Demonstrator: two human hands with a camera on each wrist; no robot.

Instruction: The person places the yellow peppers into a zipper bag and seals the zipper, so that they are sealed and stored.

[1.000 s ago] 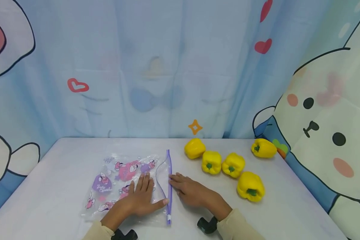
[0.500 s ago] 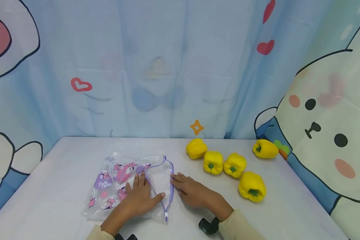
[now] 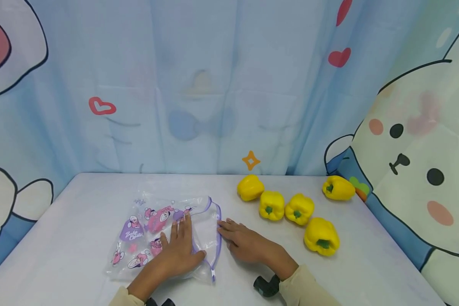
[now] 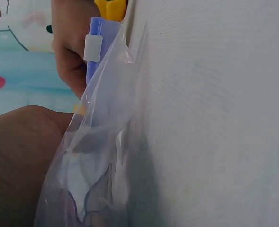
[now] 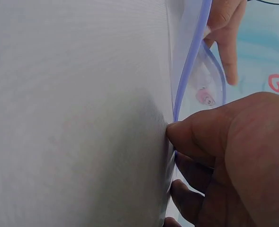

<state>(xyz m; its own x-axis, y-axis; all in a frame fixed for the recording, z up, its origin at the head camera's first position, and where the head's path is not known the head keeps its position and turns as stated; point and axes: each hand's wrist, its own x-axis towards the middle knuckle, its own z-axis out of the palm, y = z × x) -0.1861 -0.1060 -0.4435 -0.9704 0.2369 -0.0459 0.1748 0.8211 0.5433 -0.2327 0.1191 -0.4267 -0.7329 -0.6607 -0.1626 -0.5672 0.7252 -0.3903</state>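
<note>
A clear zip bag (image 3: 153, 229) printed with pink and purple cartoon figures lies flat on the white table (image 3: 80, 238). My left hand (image 3: 179, 248) lies flat on the bag, fingers straight, thumb near the purple zip strip (image 3: 219, 229). My right hand (image 3: 242, 243) rests on the table just right of the bag, and its fingertips touch the zip edge. The bag's mouth gapes a little between the two hands. In the left wrist view the zip strip's white end tab (image 4: 93, 47) stands beside the right hand (image 4: 70, 42). In the right wrist view the right thumb (image 5: 182, 132) meets the zip strip (image 5: 191, 61).
Several yellow bell peppers lie right of the hands: one at the back (image 3: 249, 188), two side by side (image 3: 270, 205) (image 3: 298, 209), one nearer (image 3: 321, 236), one at the far right (image 3: 337, 188). A cartoon-print curtain (image 3: 199, 85) closes off the back and sides.
The bag's upper layer has been drawn left under my left hand, so the straight zip line now bows open. My right hand has stayed at the zip edge.
</note>
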